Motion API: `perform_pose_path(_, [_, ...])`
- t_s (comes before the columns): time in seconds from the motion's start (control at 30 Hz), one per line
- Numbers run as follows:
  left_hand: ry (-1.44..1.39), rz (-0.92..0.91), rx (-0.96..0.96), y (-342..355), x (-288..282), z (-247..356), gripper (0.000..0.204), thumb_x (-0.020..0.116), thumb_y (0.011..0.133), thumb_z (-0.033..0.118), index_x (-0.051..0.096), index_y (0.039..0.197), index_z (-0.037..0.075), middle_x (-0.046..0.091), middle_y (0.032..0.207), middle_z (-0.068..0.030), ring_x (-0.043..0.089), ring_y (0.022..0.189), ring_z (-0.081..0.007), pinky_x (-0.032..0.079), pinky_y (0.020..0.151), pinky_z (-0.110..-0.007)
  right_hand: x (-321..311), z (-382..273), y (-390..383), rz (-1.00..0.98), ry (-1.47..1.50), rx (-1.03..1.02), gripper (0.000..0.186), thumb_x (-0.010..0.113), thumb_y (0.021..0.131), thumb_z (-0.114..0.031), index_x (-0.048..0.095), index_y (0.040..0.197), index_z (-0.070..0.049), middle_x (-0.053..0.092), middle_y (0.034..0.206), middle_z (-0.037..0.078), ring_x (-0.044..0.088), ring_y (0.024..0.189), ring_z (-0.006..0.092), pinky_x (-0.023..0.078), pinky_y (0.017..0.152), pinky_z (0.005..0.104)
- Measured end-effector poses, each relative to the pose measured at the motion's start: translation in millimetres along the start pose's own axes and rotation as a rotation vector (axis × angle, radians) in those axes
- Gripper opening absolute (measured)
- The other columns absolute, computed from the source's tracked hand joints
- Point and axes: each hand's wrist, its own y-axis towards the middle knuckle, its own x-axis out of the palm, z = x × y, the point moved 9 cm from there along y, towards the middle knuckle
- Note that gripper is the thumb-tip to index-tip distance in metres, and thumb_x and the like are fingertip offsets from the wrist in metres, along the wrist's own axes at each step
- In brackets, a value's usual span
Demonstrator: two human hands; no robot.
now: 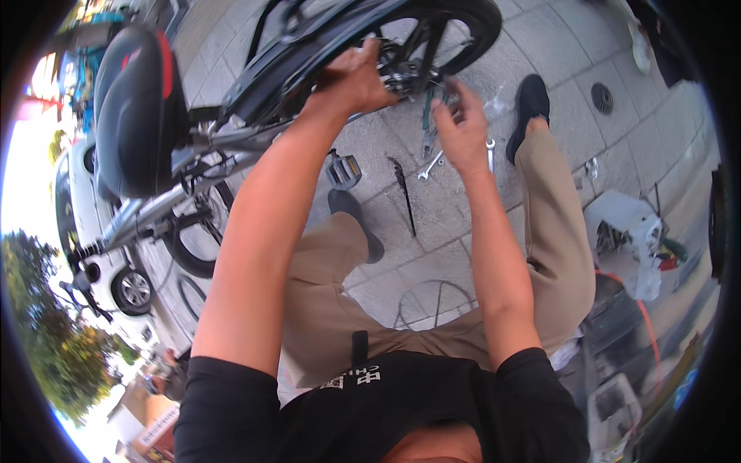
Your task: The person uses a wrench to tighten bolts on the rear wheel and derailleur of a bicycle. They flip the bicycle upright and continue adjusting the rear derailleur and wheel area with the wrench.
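Observation:
A bicycle with a black saddle (139, 112) and a grey frame (231, 141) leans across the upper left. Its spoked rear wheel (478, 38) is close in front of me. My left hand (359, 81) grips the bicycle beside the wheel hub (401, 77), its fingers partly hidden behind the metal parts. At the other side of the hub is my right hand (465, 131), fingers curled in by the axle end and blurred; whatever they hold is too small to tell. Green-handled pliers (427, 123) lie just left of it, below the hub.
Wrenches (431, 166) and a thin black rod (404, 197) lie on the paving between my feet. A pedal (344, 170) juts out near my left shoe (359, 224). On the right are a white plastic bag (625, 224) and an orange cable (647, 324). A parked car (100, 231) stands far left.

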Motion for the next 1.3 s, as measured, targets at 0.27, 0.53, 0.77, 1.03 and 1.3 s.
perform_pose_path(0.27, [-0.124,0.13,0.137,-1,-3,3,0.104,0.09,0.064,0.04,0.041,0.15,0.009,0.062,0.14,-0.0226,0.056,0.134,-0.0404,0.048,0.109,-0.047,18,-75,28,-0.284,-0.119,0.019,0.039,0.063,0.105,-0.036,0.069,0.106,0.002,0.069,0.08,0.013,0.064,0.079,0.0186,0.051,0.073,0.0356])
perform_pose_path(0.53, [-0.129,0.095,0.089,4,7,-4,0.086,0.089,0.066,0.043,0.053,0.136,0.007,0.067,0.129,-0.0247,0.062,0.126,-0.0398,0.053,0.102,-0.049,12,-89,40,-0.391,-0.241,-0.053,0.036,0.065,0.102,-0.034,0.068,0.102,0.002,0.068,0.079,0.016,0.065,0.078,0.0236,0.053,0.078,0.0382])
perform_pose_path(0.77, [-0.007,0.2,0.045,4,-13,-7,0.085,0.08,0.063,0.06,0.062,0.127,0.008,0.069,0.12,-0.0241,0.066,0.116,-0.0434,0.052,0.099,-0.056,27,-88,55,-0.313,-0.158,-0.13,0.043,0.07,0.097,-0.037,0.07,0.112,0.003,0.075,0.1,0.015,0.07,0.086,0.0263,0.054,0.084,0.0382])
perform_pose_path(1.03, [0.157,0.212,0.061,1,-22,2,0.089,0.078,0.069,0.052,0.055,0.138,0.001,0.062,0.129,-0.033,0.058,0.125,-0.049,0.047,0.106,-0.057,92,149,-145,-0.43,-0.646,0.398,0.054,0.071,0.092,-0.04,0.06,0.119,0.005,0.068,0.114,0.027,0.068,0.111,0.0456,0.054,0.093,0.0511])
perform_pose_path(1.3, [0.153,0.059,-0.005,5,-12,5,0.115,0.087,0.066,0.056,0.039,0.157,0.005,0.051,0.148,-0.03,0.048,0.141,-0.0468,0.04,0.117,-0.056,143,221,-182,-0.449,-0.655,0.59,0.04,0.068,0.097,-0.027,0.056,0.124,0.0,0.069,0.112,0.024,0.07,0.108,0.0432,0.055,0.092,0.0479])
